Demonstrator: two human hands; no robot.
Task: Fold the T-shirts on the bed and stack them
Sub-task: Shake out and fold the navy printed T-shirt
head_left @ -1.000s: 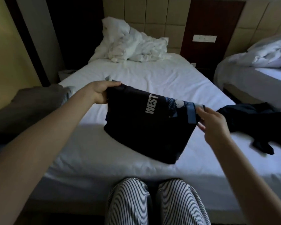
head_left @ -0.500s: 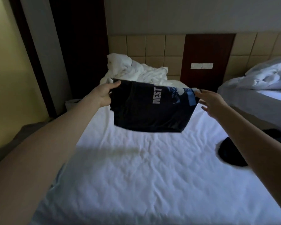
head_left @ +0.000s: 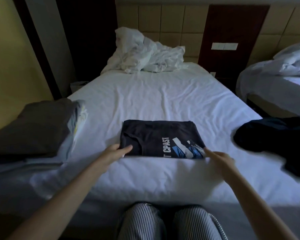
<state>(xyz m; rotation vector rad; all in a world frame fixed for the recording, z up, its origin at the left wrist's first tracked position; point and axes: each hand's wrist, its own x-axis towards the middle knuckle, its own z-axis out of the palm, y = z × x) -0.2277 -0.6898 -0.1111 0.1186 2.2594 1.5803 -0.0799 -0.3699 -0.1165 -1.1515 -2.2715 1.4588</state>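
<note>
A folded dark navy T-shirt [head_left: 156,137] with white lettering and a blue print lies flat on the white bed [head_left: 163,94], near its front edge. My left hand [head_left: 115,151] touches its near left corner with straight fingers. My right hand [head_left: 218,156] rests at its near right corner, fingers extended. A stack of folded shirts [head_left: 35,129], grey on top, sits at the bed's left side. An unfolded dark garment [head_left: 274,141] lies crumpled at the right.
A crumpled white duvet [head_left: 145,52] is heaped at the head of the bed. A second bed [head_left: 275,80] with white bedding stands to the right across a narrow gap. My striped trouser knees [head_left: 164,220] press against the mattress front.
The navy T-shirt was held up in the air between both hands; now it lies folded flat on the bed, and both hands have loosened at its near corners.
</note>
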